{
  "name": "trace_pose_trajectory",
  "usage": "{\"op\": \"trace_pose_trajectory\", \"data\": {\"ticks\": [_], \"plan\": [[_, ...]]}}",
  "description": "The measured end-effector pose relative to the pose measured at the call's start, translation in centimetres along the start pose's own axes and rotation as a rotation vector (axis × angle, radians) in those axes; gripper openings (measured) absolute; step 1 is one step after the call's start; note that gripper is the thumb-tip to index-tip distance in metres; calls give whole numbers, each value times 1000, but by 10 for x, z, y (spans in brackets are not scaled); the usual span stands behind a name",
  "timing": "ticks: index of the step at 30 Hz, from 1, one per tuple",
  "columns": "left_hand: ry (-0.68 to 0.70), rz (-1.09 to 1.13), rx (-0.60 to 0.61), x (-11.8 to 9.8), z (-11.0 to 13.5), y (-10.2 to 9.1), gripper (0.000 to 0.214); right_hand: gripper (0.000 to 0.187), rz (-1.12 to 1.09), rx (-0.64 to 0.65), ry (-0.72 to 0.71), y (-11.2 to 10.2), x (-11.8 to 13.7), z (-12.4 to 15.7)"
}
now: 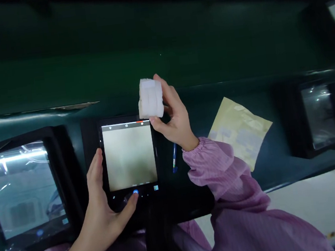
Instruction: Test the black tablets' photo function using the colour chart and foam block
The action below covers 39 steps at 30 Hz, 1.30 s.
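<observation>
My right hand (176, 114) is raised over the upper right corner of a tablet (130, 156), gripping a chunky white block (151, 99) between thumb and fingers. Faint grooves run down the block; what it is made of I cannot tell. On the tablet a camera app shows a blurred, pale greenish picture. My left hand (105, 204) lies at the tablet's lower left corner, fingers stretched along its left edge, thumb spread across to the blue button at the bottom of the screen.
A blue pen (174, 158) lies right of the tablet, and farther right a yellowish plastic bag (241, 130) with pale labels. Another dark-framed screen (23, 192) stands at the left. More black-framed devices (320, 117) sit at the right on the dark green bench (103, 76).
</observation>
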<state>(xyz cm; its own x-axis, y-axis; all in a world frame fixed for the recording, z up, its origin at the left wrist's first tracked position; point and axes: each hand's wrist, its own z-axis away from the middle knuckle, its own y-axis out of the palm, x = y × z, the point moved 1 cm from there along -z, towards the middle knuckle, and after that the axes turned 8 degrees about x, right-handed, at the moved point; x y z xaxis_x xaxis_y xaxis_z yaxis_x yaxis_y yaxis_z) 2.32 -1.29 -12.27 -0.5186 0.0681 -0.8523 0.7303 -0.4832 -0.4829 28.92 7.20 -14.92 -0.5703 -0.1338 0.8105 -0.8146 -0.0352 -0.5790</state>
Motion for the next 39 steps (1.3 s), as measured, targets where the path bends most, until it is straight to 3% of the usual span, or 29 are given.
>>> {"op": "trace_pose_trajectory", "data": {"ticks": [12,28,39], "plan": [[56,-108,2,-2,-2,-1,115,71,-95,-136,-270,5,-6,-7],[75,-67,34,-5,-4,-4,114,69,63,-177,-262,4,-7,-9],[75,-33,43,-4,-4,-6,112,72,46,-180,-249,4,-8,-8]]}}
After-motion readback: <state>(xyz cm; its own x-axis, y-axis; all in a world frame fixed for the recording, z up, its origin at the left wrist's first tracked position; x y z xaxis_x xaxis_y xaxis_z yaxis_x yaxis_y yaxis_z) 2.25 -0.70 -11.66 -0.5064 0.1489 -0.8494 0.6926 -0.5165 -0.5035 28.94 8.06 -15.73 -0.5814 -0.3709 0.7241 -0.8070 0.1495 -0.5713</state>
